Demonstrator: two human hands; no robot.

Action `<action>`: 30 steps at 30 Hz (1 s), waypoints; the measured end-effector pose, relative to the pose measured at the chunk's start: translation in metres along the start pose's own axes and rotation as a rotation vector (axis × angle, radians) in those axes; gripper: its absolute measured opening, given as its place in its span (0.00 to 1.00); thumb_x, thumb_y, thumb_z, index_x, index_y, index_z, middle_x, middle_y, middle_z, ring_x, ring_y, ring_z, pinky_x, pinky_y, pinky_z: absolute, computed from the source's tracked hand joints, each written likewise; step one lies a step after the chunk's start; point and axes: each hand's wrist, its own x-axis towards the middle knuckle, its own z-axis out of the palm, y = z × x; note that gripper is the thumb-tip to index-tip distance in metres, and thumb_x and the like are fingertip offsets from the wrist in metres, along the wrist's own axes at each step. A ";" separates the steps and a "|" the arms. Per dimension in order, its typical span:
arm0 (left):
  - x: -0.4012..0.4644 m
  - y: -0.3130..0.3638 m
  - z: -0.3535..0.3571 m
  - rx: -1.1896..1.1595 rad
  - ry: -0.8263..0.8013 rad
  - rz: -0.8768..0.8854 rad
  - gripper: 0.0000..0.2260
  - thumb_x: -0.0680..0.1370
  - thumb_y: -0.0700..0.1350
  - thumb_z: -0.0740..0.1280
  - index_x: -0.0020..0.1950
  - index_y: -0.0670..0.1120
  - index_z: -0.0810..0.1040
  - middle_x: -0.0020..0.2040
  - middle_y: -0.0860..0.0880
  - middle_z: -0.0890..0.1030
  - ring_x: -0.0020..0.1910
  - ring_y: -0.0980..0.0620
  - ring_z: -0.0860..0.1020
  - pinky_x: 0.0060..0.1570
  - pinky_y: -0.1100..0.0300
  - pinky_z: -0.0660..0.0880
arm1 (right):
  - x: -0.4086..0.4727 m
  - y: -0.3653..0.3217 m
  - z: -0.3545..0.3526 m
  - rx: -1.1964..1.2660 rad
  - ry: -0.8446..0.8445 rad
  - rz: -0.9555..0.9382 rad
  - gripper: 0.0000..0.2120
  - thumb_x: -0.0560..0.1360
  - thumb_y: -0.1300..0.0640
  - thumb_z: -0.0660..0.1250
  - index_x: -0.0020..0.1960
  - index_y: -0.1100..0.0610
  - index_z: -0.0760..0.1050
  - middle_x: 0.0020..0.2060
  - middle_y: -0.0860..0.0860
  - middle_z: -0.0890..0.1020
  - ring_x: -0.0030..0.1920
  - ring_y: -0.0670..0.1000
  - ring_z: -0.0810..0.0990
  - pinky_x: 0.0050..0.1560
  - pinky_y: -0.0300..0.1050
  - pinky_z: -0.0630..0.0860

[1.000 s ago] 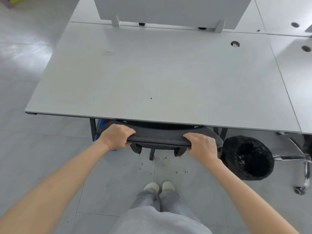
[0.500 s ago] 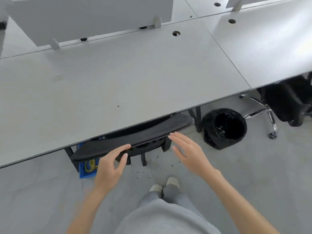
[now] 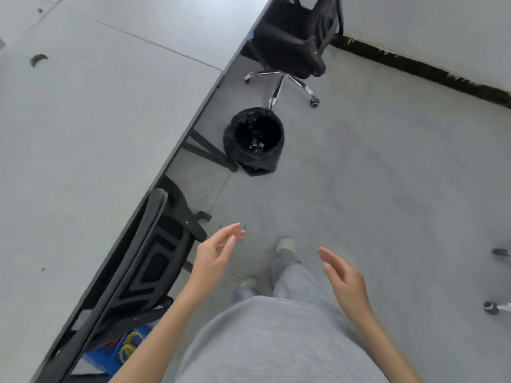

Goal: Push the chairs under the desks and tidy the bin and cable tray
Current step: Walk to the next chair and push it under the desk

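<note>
A: Where are the hands seen?
B: The left hand [image 3: 214,251] and right hand [image 3: 344,277] are held spread wide in the air, nothing gripped.
A: And the chairs?
B: The black mesh-backed chair [image 3: 146,261] is tucked against the grey desk [image 3: 91,128]. A second black office chair on a chrome base [image 3: 293,37] is left partly out.
A: The bin?
B: The round black-lined bin [image 3: 254,139] is seen beside the desk leg; the blue tray with yellow cable [image 3: 121,352] is under the desk.

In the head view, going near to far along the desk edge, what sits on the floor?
Blue tray with yellow cable → tucked-in black mesh chair → black-lined bin → second black swivel chair, not pushed fully under.
</note>
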 end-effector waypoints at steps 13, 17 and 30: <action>0.202 0.130 0.196 0.120 -0.379 0.157 0.11 0.79 0.41 0.61 0.55 0.55 0.75 0.48 0.59 0.83 0.48 0.61 0.80 0.46 0.71 0.72 | 0.126 0.014 -0.171 0.367 0.430 0.164 0.13 0.77 0.67 0.60 0.58 0.57 0.75 0.53 0.50 0.80 0.54 0.40 0.79 0.50 0.22 0.70; 0.256 0.159 0.234 0.086 -0.281 0.094 0.10 0.79 0.40 0.61 0.56 0.52 0.76 0.47 0.57 0.83 0.47 0.59 0.80 0.47 0.68 0.75 | 0.218 -0.029 -0.251 0.346 0.379 0.045 0.14 0.77 0.67 0.60 0.59 0.56 0.75 0.53 0.48 0.80 0.50 0.29 0.76 0.51 0.23 0.70; 0.521 0.284 0.369 0.130 -0.271 0.132 0.12 0.78 0.37 0.61 0.51 0.55 0.77 0.45 0.59 0.84 0.47 0.59 0.81 0.51 0.62 0.76 | 0.477 -0.082 -0.415 0.406 0.453 0.050 0.13 0.77 0.68 0.60 0.57 0.55 0.74 0.52 0.49 0.80 0.49 0.31 0.77 0.52 0.24 0.70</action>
